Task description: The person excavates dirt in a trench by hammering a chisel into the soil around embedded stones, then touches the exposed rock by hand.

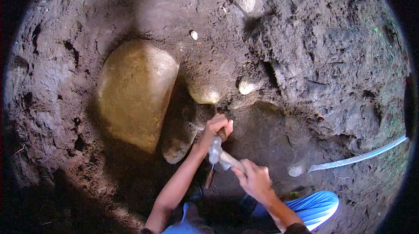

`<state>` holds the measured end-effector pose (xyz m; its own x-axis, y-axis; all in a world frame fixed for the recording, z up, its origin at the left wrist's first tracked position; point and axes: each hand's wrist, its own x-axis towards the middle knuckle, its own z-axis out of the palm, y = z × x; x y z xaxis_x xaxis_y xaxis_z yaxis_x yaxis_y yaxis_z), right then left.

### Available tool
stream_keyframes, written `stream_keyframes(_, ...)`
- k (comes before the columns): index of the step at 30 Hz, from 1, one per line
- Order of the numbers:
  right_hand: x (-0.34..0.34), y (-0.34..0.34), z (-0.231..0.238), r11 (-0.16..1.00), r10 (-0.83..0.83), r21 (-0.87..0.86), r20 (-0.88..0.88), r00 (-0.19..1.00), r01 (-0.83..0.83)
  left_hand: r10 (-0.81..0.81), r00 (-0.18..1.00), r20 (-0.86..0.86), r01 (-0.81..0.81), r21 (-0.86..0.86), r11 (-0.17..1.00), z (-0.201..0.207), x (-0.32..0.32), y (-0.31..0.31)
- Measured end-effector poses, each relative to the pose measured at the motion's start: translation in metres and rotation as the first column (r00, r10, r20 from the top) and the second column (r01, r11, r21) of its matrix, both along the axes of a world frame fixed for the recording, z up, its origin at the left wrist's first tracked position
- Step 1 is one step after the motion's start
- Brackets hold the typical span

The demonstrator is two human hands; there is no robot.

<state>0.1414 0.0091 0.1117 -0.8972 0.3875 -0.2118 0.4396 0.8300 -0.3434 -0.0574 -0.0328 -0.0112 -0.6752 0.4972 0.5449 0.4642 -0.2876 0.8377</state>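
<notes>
My left hand (pixel 217 124) is closed around the wooden handle of a chisel-like tool (pixel 222 134). Its thin far end points at the soil beneath a pale, rounded stone (pixel 206 95). My right hand (pixel 255 180) grips the light wooden handle of a hammer (pixel 233 162). The hammer's grey metal head, slightly blurred, is right at the near end of the tool's handle; whether they touch I cannot tell. Below the hammer head, a second tool with a brown wooden handle (pixel 209 179) and thin metal shaft lies between my forearms.
A large, smooth, yellowish boulder (pixel 133 96) with a straight right edge sits in the earth at left. Beside it lies a long stone (pixel 176 146). Smaller stones (pixel 246 86) protrude from the rough dirt wall ahead. At right, a pale curved strip (pixel 358 159) lies by a round stone (pixel 296 170).
</notes>
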Motion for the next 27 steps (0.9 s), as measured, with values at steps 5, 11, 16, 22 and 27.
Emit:
stream_keyframes(5,0.016,0.004,-0.019,0.958,0.283,0.14,-0.59,0.756,-0.249,0.018,1.0,-0.022,-0.017,0.022,1.0,-0.002,0.003,0.0)
stream_keyframes(11,0.022,0.005,-0.037,0.974,0.226,0.146,-0.609,0.76,-0.173,-0.005,1.0,0.023,0.006,-0.028,1.0,-0.002,0.002,-0.006)
stream_keyframes(16,0.009,0.012,-0.029,0.998,0.053,0.038,-0.011,0.999,-0.053,-0.014,1.0,0.011,0.014,0.004,1.0,-0.001,0.005,-0.002)
stream_keyframes(22,0.014,0.016,-0.038,1.0,0.009,-0.016,-0.159,0.987,-0.012,-0.05,0.999,0.004,0.05,-0.029,0.998,0.0,0.0,-0.003)
stream_keyframes(27,0.037,0.023,-0.055,0.964,0.264,0.153,-0.661,0.702,-0.218,-0.033,0.999,0.034,0.032,0.021,0.999,0.001,0.007,0.008)
